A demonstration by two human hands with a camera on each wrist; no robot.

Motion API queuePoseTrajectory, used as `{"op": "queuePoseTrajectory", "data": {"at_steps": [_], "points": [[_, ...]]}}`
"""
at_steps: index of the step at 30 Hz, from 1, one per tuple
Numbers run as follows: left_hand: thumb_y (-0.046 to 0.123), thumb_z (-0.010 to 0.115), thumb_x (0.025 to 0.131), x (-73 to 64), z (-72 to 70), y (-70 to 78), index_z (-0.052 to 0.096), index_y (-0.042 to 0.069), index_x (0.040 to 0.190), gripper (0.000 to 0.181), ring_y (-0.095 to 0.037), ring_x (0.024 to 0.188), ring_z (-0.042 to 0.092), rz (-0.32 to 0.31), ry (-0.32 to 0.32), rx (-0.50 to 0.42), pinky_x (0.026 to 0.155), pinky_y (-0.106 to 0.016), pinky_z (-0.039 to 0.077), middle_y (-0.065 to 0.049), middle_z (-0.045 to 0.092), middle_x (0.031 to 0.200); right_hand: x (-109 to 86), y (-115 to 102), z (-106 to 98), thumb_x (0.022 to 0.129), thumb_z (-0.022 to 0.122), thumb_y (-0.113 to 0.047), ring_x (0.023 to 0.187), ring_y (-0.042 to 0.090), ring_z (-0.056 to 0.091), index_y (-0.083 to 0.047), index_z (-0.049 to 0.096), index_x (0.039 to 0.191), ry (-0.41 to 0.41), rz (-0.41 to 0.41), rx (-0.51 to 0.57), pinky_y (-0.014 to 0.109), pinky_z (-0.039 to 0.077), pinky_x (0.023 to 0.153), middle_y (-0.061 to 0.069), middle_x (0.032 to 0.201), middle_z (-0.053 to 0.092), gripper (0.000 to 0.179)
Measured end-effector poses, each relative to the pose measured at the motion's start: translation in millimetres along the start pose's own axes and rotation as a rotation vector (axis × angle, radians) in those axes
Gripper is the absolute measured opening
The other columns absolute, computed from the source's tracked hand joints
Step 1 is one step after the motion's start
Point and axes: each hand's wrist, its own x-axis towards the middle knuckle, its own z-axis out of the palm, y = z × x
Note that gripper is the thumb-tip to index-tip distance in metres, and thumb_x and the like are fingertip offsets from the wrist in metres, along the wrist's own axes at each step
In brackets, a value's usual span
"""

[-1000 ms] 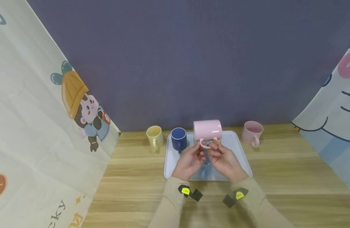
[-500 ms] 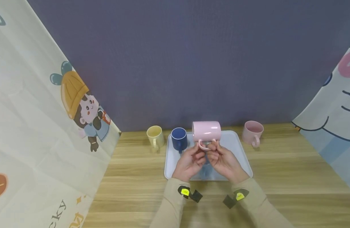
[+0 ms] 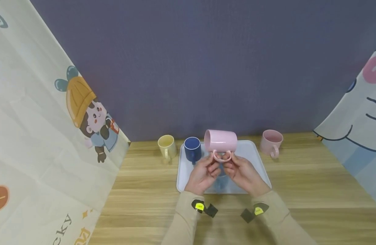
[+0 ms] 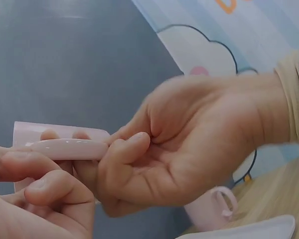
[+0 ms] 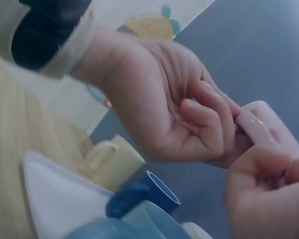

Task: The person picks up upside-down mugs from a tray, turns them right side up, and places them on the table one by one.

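Note:
A pink mug [image 3: 221, 141] is held on its side above the tray, its handle [image 3: 222, 160] turned toward me and its left end angled slightly my way. My left hand [image 3: 203, 175] pinches the left part of that handle. At the handle's right part, my right hand [image 3: 244, 173] pinches with thumb and fingers. Both hands' lower fingers are curled in beneath. In the left wrist view the handle [image 4: 70, 149] spans between the two hands, the mug body behind it. Below the hands, a light blue mug [image 5: 157, 221] is partly hidden in the head view.
The white tray [image 3: 258, 170] lies on the wooden table [image 3: 310, 183]. A dark blue mug [image 3: 192, 149] stands on its left side. Left of the tray stands a yellow mug [image 3: 167, 147]; another pink mug [image 3: 271, 143] is to its right. A dark panel [image 3: 206, 68] rises behind.
The held pink mug has shifted a little left, and its left end has turned toward me. My right fingers have moved slightly at the handle; the left hand has barely moved.

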Motion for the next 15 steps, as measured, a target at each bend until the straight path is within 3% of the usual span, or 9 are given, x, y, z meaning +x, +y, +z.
{"op": "queuePoseTrajectory", "data": {"at_steps": [5,10,15], "points": [[0.019,0.039,0.111,-2.4,3.0,-0.6,0.062,0.015,0.097,0.028,0.000,0.053,0.034,0.049,0.019,0.092,0.051,-0.014,0.028,0.009,0.058,0.085,-5.7,-3.4,2.1,0.110,0.041,-0.033,0.071,0.005,0.046,-0.019,0.068,0.092,0.310,0.046,-0.501,0.016,0.038,0.061,-0.007,0.079,0.054,0.035],[0.017,0.039,0.111,-6.9,6.1,4.0,0.060,0.012,0.099,0.025,0.001,0.053,0.032,0.092,0.089,0.140,0.051,-0.014,0.027,0.006,0.057,0.086,-11.4,-10.3,-8.3,0.109,0.049,-0.032,0.073,0.006,0.048,-0.008,0.065,0.103,0.376,0.111,-0.854,0.019,0.041,0.062,-0.006,0.088,0.059,0.029],[0.017,0.039,0.111,-17.0,0.7,17.1,0.060,0.011,0.095,0.027,0.000,0.052,0.028,0.186,0.137,0.240,0.051,-0.014,0.026,0.006,0.055,0.084,-24.9,-23.1,-36.2,0.107,0.052,-0.023,0.071,0.009,0.050,0.005,0.058,0.117,0.487,0.065,-1.139,0.022,0.043,0.060,-0.001,0.091,0.062,0.030]]}}
